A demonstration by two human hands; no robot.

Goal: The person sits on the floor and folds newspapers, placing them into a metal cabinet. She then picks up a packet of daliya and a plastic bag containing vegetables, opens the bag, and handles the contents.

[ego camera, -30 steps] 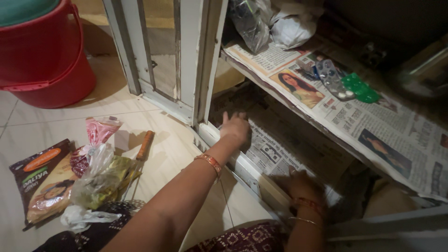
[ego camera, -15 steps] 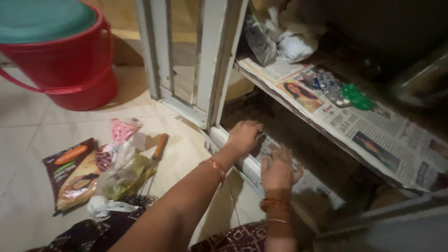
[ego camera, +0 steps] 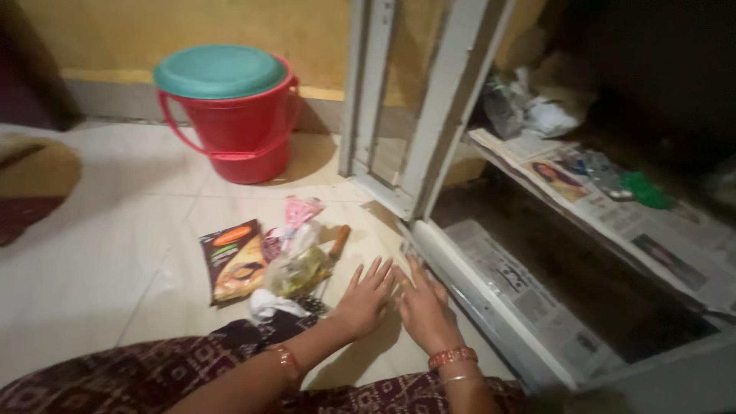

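Head view shows the person's left hand [ego camera: 366, 297] and right hand [ego camera: 424, 308] lying flat, side by side, on the pale tiled floor [ego camera: 115, 253], fingers spread and grasping nothing. The two hands touch at the thumbs, just in front of the white frame of a low cupboard [ego camera: 491, 307]. Sheets of newspaper [ego camera: 529, 299] line the cupboard's bottom shelf, near the right hand, and more newspaper covers the shelf above. Just left of the left hand lies a small heap of food packets [ego camera: 264, 261]: a dark printed pouch, clear plastic bags and a pink one, with a wooden-handled tool [ego camera: 338, 241] beside them. Farther back, near the yellow wall, stands a red bucket [ego camera: 245, 138] with a green lid. Patterned dark cloth covers the person's lap at the bottom edge.
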